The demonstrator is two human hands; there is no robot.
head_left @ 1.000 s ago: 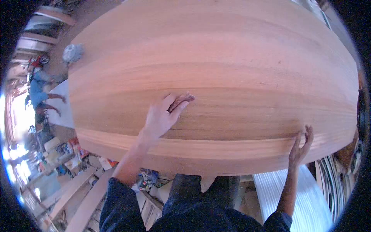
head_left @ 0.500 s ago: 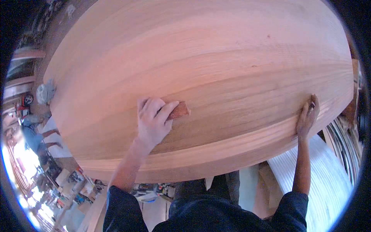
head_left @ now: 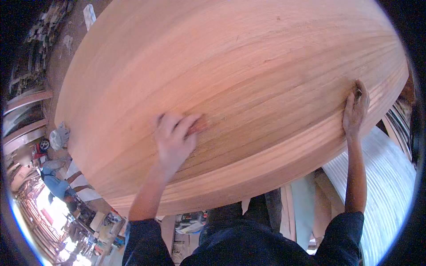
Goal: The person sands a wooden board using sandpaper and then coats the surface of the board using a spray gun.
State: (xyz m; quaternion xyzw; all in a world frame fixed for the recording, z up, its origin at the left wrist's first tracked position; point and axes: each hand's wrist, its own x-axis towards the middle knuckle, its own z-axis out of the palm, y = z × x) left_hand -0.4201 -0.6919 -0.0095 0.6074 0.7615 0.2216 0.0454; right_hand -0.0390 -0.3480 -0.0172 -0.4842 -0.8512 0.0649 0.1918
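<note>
On my feed, the left fingers [head_left: 186, 125] clasp the red block [head_left: 199, 126]; tilting it could gouge the wood [head_left: 248, 88]. Right fingers [head_left: 364, 95] half-curl; I can't tell their hold.

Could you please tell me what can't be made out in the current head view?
In the head view:
- Left hand: motion blur smears its outline.
- Reddish block: partly covered by the left hand and blurred, so its full shape is unclear.
- Right hand: its curled grip hides whether it holds anything.
- Wooden surface: its far side is cut off by the top edge.
- Person at far left: too small to tell what they are doing.
</note>
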